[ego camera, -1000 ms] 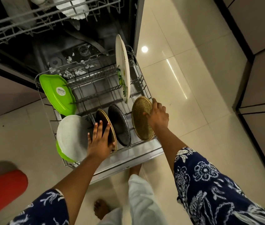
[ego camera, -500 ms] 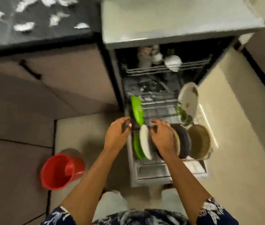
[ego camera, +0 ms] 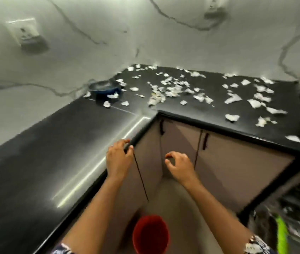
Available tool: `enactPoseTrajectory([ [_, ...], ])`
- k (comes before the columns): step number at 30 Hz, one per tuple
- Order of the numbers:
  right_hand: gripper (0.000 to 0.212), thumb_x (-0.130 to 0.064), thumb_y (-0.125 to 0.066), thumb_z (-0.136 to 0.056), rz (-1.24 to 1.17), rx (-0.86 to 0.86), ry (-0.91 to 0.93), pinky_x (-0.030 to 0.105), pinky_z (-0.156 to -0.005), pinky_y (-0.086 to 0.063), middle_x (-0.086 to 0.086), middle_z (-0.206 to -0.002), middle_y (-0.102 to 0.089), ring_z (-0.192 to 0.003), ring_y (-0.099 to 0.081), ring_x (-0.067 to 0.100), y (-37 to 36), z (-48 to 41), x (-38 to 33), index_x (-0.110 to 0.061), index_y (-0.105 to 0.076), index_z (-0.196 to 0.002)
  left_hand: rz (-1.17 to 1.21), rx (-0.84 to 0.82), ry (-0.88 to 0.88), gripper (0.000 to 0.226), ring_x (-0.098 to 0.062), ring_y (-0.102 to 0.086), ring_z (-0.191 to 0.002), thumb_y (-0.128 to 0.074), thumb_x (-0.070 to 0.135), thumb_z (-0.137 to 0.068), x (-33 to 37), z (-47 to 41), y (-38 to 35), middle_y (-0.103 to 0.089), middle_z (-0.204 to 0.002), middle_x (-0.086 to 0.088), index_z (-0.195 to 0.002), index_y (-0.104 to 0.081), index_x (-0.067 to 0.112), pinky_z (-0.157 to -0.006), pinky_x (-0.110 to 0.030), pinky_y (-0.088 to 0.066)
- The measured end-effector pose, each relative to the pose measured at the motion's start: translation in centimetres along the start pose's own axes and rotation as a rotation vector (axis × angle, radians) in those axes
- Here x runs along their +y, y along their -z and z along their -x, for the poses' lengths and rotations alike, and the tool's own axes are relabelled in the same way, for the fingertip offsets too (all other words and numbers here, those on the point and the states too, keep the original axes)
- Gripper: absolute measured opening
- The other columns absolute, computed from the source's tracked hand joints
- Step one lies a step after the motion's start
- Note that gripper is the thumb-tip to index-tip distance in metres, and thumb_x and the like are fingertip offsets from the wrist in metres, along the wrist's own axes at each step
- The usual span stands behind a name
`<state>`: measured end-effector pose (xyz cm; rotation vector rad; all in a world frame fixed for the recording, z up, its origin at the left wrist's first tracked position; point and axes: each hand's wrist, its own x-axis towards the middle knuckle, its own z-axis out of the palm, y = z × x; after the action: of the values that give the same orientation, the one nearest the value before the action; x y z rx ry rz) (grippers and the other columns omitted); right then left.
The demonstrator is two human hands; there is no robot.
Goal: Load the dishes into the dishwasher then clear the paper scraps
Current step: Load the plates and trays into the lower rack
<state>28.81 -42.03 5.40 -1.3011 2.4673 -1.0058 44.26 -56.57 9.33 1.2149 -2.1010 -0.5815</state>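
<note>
Several white paper scraps lie scattered over the far part of the black L-shaped countertop. A dark blue bowl sits among them at the back left corner. My left hand hovers at the counter's inner edge, fingers curled and empty. My right hand hangs in front of the cabinet doors, fingers loosely apart, holding nothing. At the lower right the open dishwasher rack shows blurred, with a green plate standing in it.
A red bucket stands on the floor between my arms. Beige cabinet doors with dark handles run under the counter. A marble wall with a socket rises behind.
The view has swung up and left from the dishwasher rack to the counter with the scraps. Both hands have left the plates and now hang empty in front of the cabinets.
</note>
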Motion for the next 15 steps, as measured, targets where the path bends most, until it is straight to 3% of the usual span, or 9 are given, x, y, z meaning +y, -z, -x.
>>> enactPoseTrajectory([
  [4,0.028,-0.027,-0.055,-0.091,0.058,-0.159,0.139,0.03,-0.092,-0.039,0.007,-0.117,-0.06,-0.113,-0.049,0.025,-4.0,-7.6,-5.0,-0.015,-0.059,-0.115,-0.113,-0.044,0.221,0.035,-0.027,-0.046,-0.124,-0.056,0.027,-0.092,-6.2,-5.0,1.1,-0.057,-0.133,-0.004,-0.126,-0.059,0.021,-0.102,-0.037,-0.037],
  [9,0.038,-0.027,-0.051,-0.092,0.156,-0.296,0.273,0.034,-0.101,-0.036,0.006,-0.13,-0.049,-0.124,-0.04,0.025,-9.2,-15.7,-8.3,-0.014,-0.051,-0.127,-0.18,-0.094,0.342,0.041,-0.029,-0.044,-0.126,-0.055,0.032,-0.092,-11.2,-10.0,-0.1,-0.053,-0.136,-0.006,-0.132,-0.055,0.022,-0.104,-0.038,-0.036],
  [15,0.039,-0.027,-0.048,-0.092,0.227,-0.4,0.346,0.038,-0.1,-0.037,0.005,-0.134,-0.048,-0.125,-0.041,0.025,-11.9,-26.2,-9.0,-0.017,-0.047,-0.13,-0.287,-0.128,0.405,0.047,-0.023,-0.021,-0.143,-0.055,0.04,-0.091,-13.2,-18.3,-3.2,-0.03,-0.154,-0.001,-0.137,-0.047,0.028,-0.115,-0.044,-0.013],
])
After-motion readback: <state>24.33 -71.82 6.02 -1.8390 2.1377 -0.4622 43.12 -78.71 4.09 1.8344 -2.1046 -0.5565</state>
